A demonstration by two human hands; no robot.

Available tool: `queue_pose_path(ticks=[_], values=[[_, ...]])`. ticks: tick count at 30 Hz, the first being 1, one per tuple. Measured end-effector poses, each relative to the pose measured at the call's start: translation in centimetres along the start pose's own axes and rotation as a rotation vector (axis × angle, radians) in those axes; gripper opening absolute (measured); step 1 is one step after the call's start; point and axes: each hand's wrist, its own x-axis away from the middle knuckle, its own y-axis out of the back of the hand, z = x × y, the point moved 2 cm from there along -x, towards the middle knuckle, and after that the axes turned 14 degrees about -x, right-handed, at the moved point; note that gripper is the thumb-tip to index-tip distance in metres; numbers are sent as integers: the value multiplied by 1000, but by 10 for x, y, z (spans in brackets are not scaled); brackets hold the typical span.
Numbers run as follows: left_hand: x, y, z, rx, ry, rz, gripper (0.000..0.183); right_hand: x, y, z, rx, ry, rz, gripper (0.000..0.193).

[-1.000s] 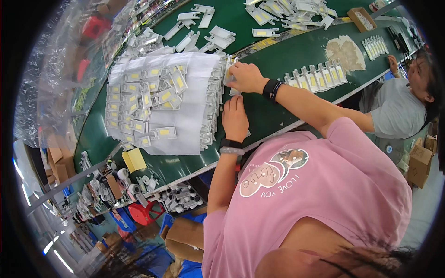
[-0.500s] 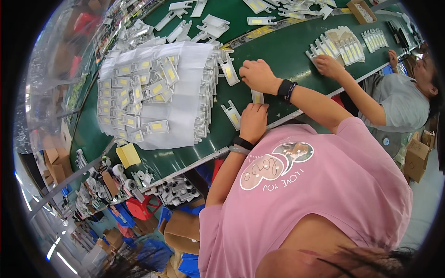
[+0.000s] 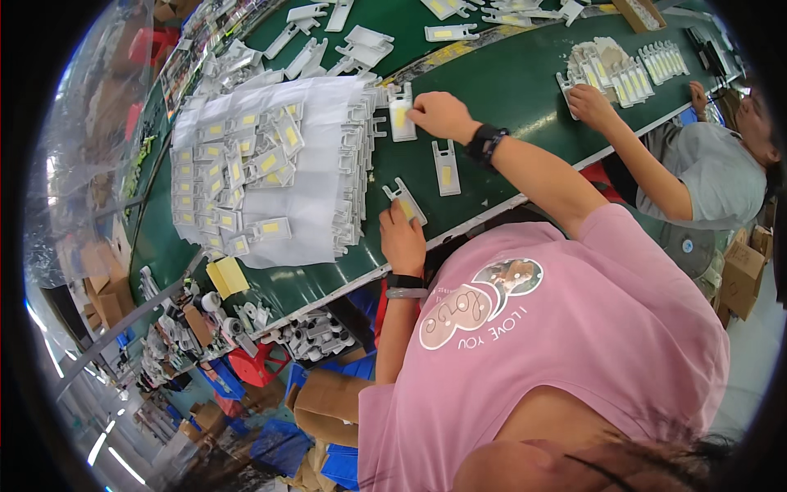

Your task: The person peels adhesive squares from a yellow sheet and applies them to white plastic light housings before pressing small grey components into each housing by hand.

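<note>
My right hand [image 3: 443,116] has its fingers closed on the edge of a flat white plastic part [image 3: 400,110] with a yellow rectangle. That part is beside a tall stack of similar parts [image 3: 351,176] layered with white sheets. Nearer to me, my left hand [image 3: 402,246] grips the lower end of a second such part [image 3: 398,190], tilted on the green table. Between my two hands a third part [image 3: 447,168] lies flat, untouched. Several more parts [image 3: 270,160] are scattered on top of the stack.
Loose white parts [image 3: 369,47] lie across the far side of the green table [image 3: 508,98]. To the right a co-worker's hand [image 3: 590,107] is at a row of parts [image 3: 631,82]. A yellow pad [image 3: 226,277] sits at the stack's near left corner.
My left hand has moved left onto the nearer part, uncovering the one between my hands. My right hand has shifted slightly up and left and now holds the part by the stack, which stands more upright.
</note>
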Motion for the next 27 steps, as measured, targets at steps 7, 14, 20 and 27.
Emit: queue_pose_path(ticks=[7,14,20,27], values=[[-22,-2,-24,5,-114,-6,52,68,81,-48,416,-128,283,24],[-35,-18,-78,164,-242,25,48,86,77,-72,368,1,162,23],[-31,75,-26,271,-74,-241,32,87,133,-15,343,-53,195,23],[-30,138,110,-245,222,-605,30,20,14,155,103,678,351,16]])
